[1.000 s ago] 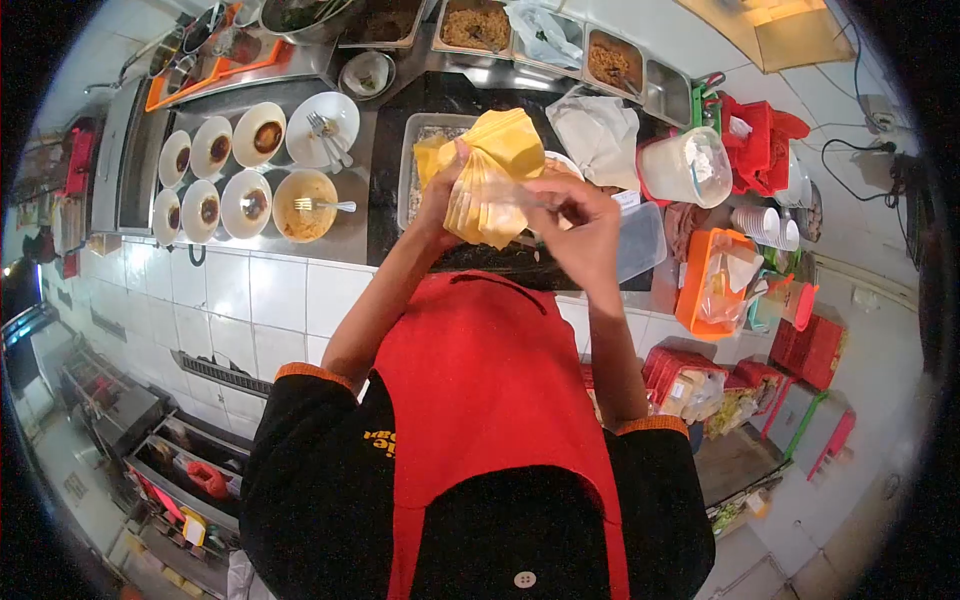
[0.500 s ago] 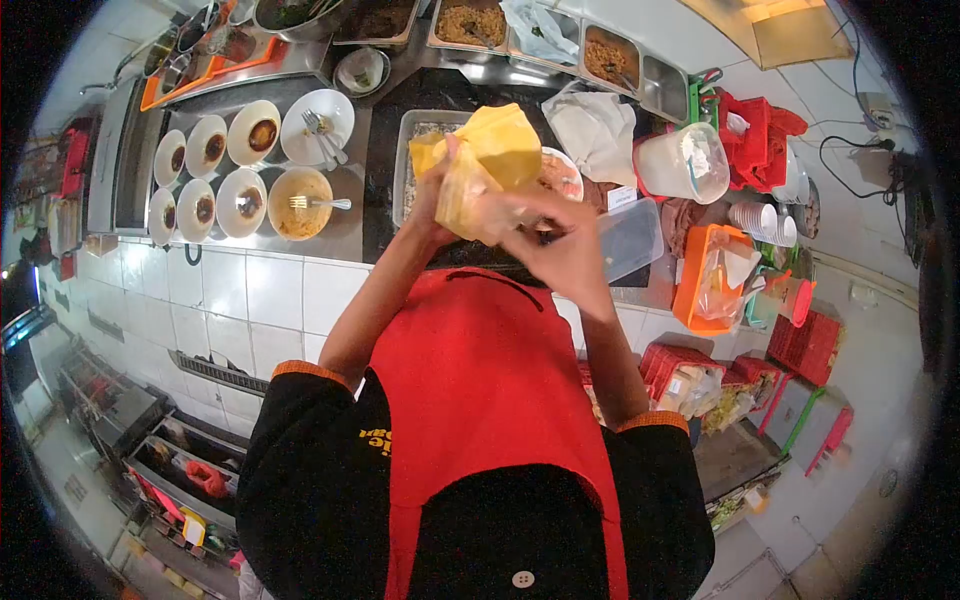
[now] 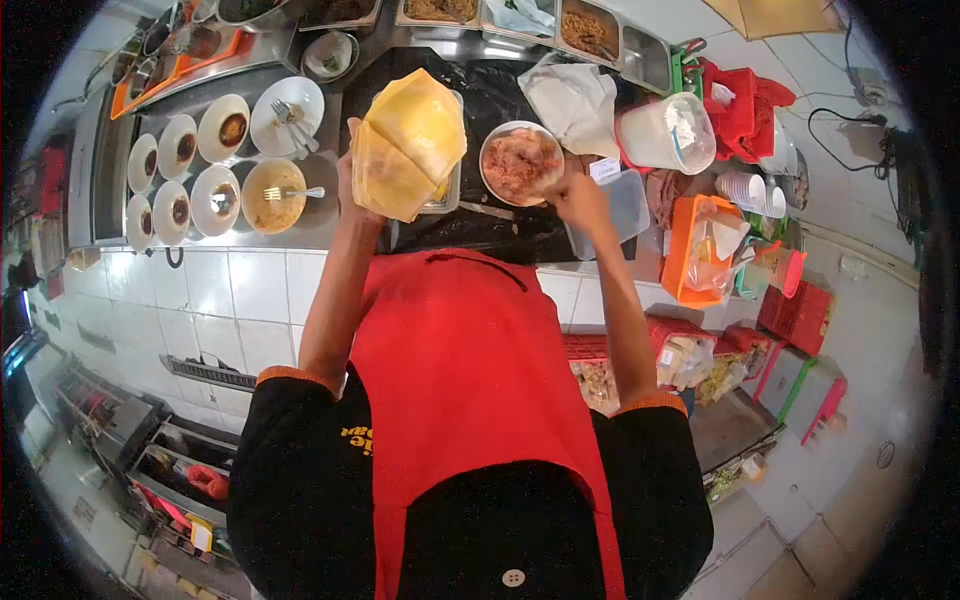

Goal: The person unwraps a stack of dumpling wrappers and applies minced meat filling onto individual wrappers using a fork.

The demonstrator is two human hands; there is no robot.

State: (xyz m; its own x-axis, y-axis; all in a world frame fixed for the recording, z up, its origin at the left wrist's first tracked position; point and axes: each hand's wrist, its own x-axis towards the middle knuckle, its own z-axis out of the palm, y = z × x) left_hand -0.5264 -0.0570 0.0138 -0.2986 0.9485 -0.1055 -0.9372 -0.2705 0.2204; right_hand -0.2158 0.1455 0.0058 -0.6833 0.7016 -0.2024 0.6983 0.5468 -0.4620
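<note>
A fanned stack of yellow wonton wrappers [image 3: 408, 140] rests in my left hand [image 3: 360, 185], whose fingers grip its left side and underside. Beneath the stack, a tray [image 3: 452, 190] is mostly hidden. To the right stands a white bowl [image 3: 487, 187] of pinkish minced meat [image 3: 520, 162]. My right hand [image 3: 582, 205] is closed at the bowl's lower right rim; a pale blur shows at its fingertips, too smeared to name. A flat utensil [image 3: 486, 210] lies on the dark counter between tray and bowl.
Several sauce bowls [image 3: 222, 125] and a plate of forks [image 3: 287, 115] line the left. White paper [image 3: 570, 100], a tub of white powder [image 3: 665, 130], a clear lid [image 3: 622, 205] and an orange basket [image 3: 695, 250] sit to the right. Metal food pans [image 3: 590, 30] stand behind.
My left hand has moved left with the wrappers, which now face upward. My right hand has left the wrappers and moved right to the meat bowl, which now shows fully.
</note>
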